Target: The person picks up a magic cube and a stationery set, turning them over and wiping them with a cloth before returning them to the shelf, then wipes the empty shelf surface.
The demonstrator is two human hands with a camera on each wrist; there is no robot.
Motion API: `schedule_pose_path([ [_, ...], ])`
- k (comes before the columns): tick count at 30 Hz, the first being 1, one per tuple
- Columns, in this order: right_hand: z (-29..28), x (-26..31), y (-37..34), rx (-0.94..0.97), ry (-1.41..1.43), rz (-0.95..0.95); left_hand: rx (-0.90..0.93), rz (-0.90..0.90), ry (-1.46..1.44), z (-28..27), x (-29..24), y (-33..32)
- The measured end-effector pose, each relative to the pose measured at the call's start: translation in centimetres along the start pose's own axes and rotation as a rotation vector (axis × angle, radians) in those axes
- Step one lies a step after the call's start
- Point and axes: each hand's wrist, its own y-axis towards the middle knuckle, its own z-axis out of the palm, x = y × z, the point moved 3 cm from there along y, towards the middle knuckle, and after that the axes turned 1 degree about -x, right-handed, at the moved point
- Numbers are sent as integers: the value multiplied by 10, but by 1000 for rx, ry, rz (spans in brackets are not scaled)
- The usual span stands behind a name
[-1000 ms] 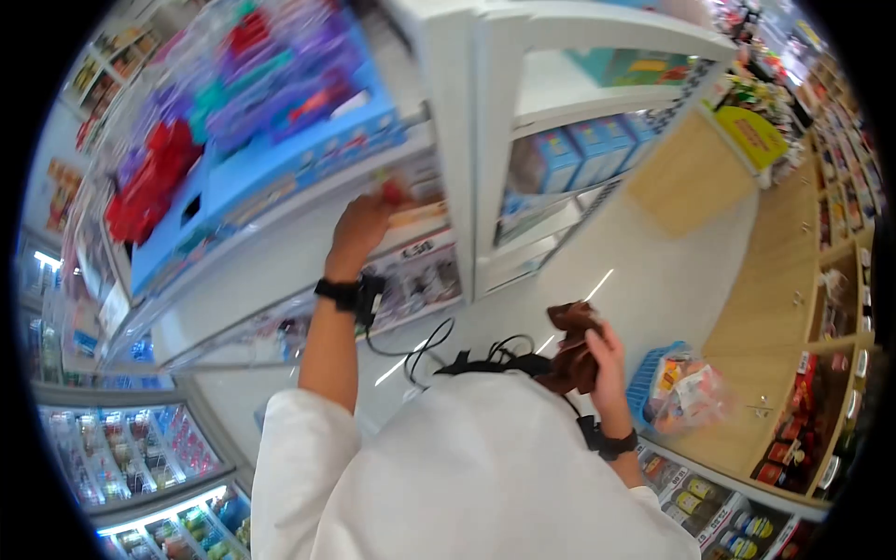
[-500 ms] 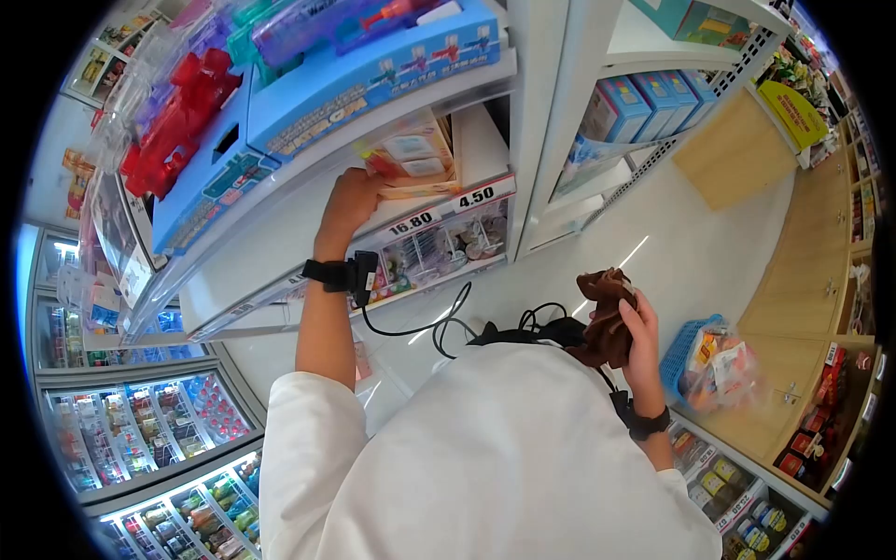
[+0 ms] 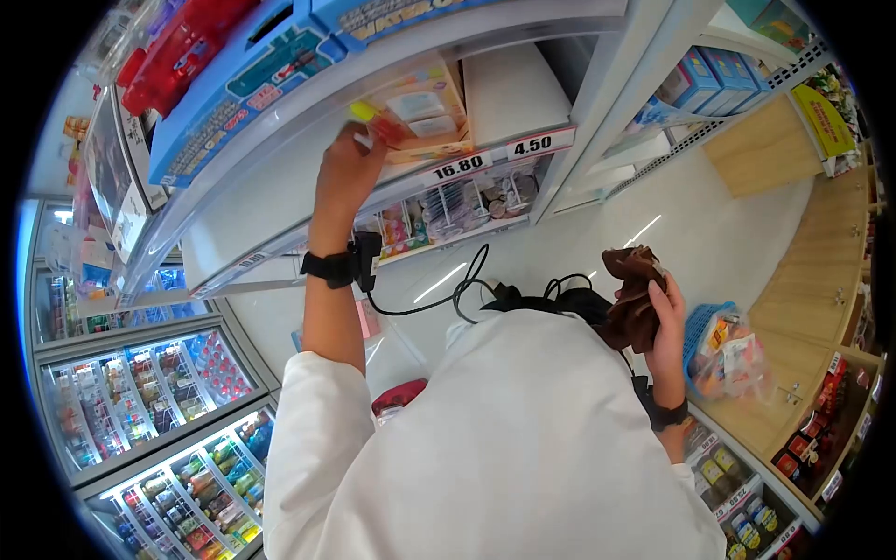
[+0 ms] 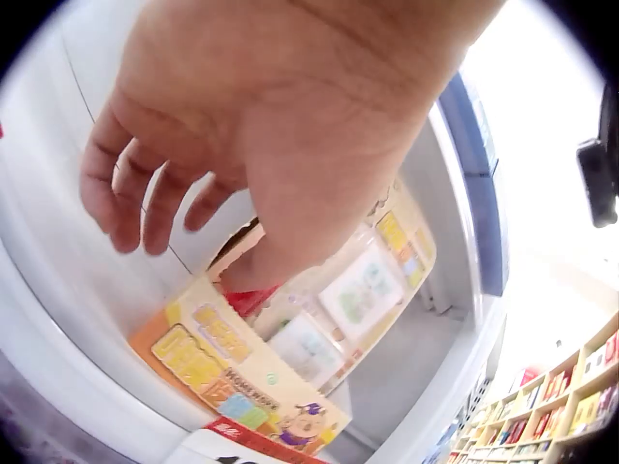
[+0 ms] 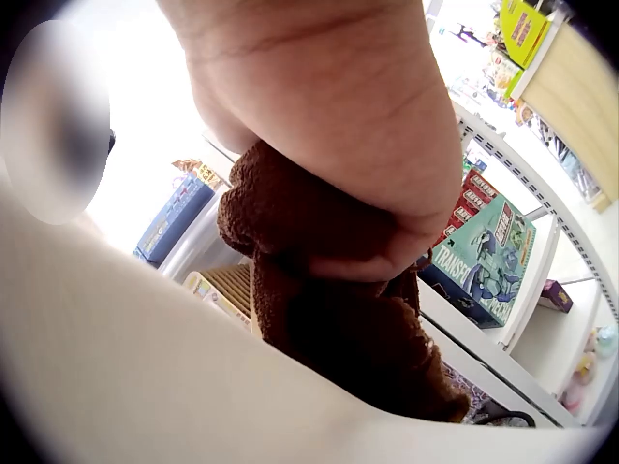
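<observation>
My left hand [image 3: 350, 173] is at the left end of an open cardboard display box [image 4: 227, 353] on the shelf. In the left wrist view its fingers [image 4: 164, 208] are spread and loosely bent outside the box, while the thumb reaches over the edge beside a small red item [image 4: 250, 300]. Flat clear packs with white cards [image 4: 363, 290] lie inside the box. My right hand [image 3: 667, 322] grips a crumpled brown fuzzy cloth [image 3: 633, 299] in front of my body. Its fingers sink into the folds in the right wrist view [image 5: 319, 208].
Blue boxes with red and purple toys [image 3: 252, 84] fill the shelf above. Price tags [image 3: 457, 168] line the shelf edge. A blue basket [image 3: 698, 341] holding a filled plastic bag stands at the right. Glass-fronted coolers [image 3: 154, 397] are at the left. A black cable [image 3: 420, 303] hangs from my left wrist.
The head view has shifted, bringing the display box more fully into sight. My left hand has drawn back slightly to the box's left end. My right hand still holds the brown cloth.
</observation>
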Motion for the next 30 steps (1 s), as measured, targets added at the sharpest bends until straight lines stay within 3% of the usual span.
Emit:
schedule_pose_path([
  [2, 2, 0, -3, -32, 0, -10, -254, 83, -186, -14, -13, -14],
  [4, 1, -2, -2, -43, -13, -13, -284, 118, -256, -15, -16, -16],
  [7, 2, -4, -2, -32, -77, -33, -413, 312, -363, -19, -36, -22],
  [10, 9, -1, -2, -10, -40, -26, -423, 243, -538, -15, -34, -22],
  [13, 15, 0, -3, -27, -45, -19, -447, 284, -621, -12, -31, -22],
  [20, 23, -1, -3, -39, -60, -13, -461, 315, -658, -14, -31, -20],
  [25, 24, -11, -2, -2, -103, -5, -590, 285, -604, -28, -32, -17],
  [30, 30, -14, -3, 2, -110, -17, -566, 274, -632, -33, -26, -14],
])
